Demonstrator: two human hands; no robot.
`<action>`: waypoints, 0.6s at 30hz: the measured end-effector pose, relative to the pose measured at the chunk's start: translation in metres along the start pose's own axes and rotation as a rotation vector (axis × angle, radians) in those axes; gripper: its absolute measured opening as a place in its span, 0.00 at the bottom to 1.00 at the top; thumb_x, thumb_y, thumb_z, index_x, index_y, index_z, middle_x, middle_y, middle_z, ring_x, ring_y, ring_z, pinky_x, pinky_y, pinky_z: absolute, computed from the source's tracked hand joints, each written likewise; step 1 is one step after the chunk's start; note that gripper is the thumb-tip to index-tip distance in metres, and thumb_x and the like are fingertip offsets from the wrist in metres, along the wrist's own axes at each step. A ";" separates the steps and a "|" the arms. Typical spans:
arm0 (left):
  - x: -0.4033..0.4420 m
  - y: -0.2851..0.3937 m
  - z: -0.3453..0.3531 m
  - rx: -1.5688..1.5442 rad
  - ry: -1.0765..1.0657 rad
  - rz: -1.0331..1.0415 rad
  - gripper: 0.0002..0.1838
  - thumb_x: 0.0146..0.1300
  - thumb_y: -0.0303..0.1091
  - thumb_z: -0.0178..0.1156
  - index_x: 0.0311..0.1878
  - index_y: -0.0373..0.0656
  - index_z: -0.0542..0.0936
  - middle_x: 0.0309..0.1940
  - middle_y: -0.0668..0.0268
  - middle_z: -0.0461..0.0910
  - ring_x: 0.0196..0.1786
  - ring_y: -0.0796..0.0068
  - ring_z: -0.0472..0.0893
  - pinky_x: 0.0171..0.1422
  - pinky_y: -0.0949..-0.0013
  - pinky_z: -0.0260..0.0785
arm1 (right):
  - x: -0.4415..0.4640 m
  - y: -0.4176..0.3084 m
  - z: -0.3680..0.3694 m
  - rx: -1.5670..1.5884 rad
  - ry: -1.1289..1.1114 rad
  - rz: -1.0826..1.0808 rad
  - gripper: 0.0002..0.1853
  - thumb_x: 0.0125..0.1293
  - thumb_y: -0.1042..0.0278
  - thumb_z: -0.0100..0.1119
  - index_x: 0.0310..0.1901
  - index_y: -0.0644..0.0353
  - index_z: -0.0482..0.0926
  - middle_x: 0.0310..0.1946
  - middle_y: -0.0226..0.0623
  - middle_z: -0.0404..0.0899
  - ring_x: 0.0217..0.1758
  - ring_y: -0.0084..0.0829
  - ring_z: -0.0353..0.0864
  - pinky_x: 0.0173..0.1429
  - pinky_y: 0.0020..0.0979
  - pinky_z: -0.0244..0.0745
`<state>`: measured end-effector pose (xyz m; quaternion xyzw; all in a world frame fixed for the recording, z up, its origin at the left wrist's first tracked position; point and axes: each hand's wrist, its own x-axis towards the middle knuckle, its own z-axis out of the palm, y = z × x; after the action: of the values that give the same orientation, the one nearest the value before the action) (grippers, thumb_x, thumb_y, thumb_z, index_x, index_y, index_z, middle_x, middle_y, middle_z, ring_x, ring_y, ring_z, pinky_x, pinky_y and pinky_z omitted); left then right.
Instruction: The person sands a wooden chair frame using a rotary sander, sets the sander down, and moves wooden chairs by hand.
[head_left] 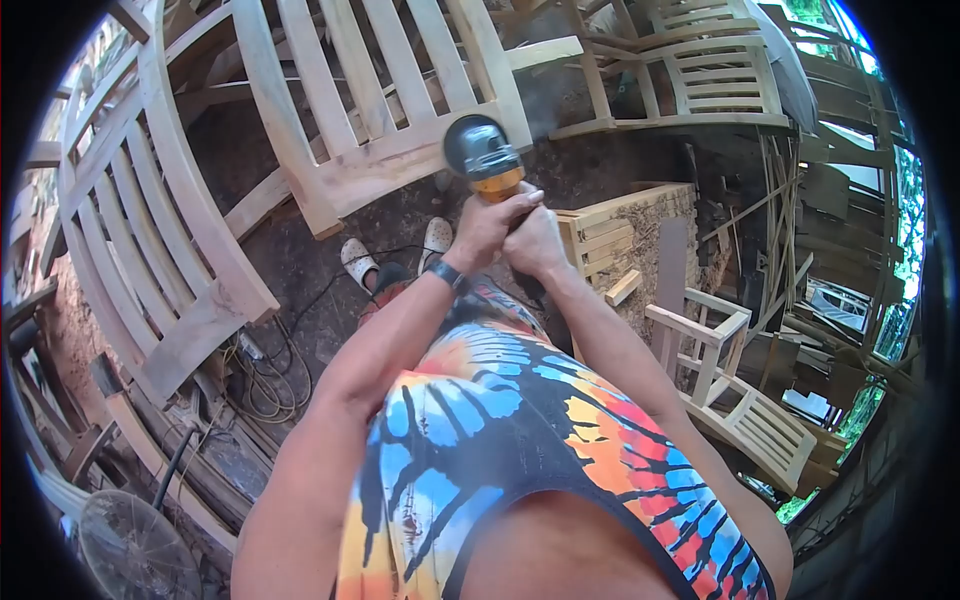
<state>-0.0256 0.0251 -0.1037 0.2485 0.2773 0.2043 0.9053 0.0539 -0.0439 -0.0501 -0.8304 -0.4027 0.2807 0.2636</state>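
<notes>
Both of my hands are wrapped round an angle grinder [495, 180] with a dark guard and an orange-yellow neck. My left hand [482, 232], with a dark band at its wrist, and my right hand [538, 243] are close together on its body; which arm crosses over is not shown. The tool's round head lies at the lower rail [400, 155] of a slatted wooden frame, near its right corner. Whether the disc touches the wood is hidden by the guard. The frame's pale slats [320, 75] run away from me.
Another slatted wooden piece [150, 220] stands at the left. A cable [320, 290] crosses the floor by my white clogs [358, 258]. Stacked wood [610, 240], a small wooden frame [705, 330] and a slatted bench [720, 85] are at the right; a fan [135, 545] stands lower left.
</notes>
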 end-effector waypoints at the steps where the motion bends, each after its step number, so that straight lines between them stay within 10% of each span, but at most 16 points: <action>1: -0.008 0.005 -0.008 0.017 0.054 0.014 0.13 0.66 0.36 0.74 0.50 0.42 0.86 0.43 0.70 0.86 0.45 0.80 0.85 0.53 0.72 0.77 | 0.000 -0.003 0.010 0.026 -0.045 -0.007 0.24 0.60 0.66 0.68 0.59 0.57 0.78 0.42 0.58 0.88 0.52 0.56 0.88 0.52 0.50 0.84; 9: -0.069 0.039 -0.041 0.197 0.483 0.097 0.15 0.62 0.36 0.78 0.46 0.38 0.88 0.41 0.67 0.89 0.42 0.79 0.87 0.49 0.71 0.79 | -0.003 -0.045 0.056 0.217 -0.310 -0.118 0.28 0.57 0.65 0.72 0.59 0.61 0.78 0.45 0.54 0.89 0.53 0.51 0.90 0.55 0.43 0.84; 18: -0.030 0.033 -0.035 0.029 0.298 -0.006 0.14 0.63 0.34 0.77 0.48 0.38 0.87 0.43 0.68 0.88 0.43 0.78 0.87 0.51 0.71 0.79 | 0.013 -0.037 0.035 0.095 -0.220 -0.033 0.24 0.58 0.67 0.68 0.56 0.60 0.78 0.41 0.58 0.88 0.52 0.58 0.88 0.53 0.48 0.84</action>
<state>-0.0779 0.0480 -0.0984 0.2277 0.4123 0.2322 0.8510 0.0174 -0.0064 -0.0539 -0.7744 -0.4289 0.3845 0.2617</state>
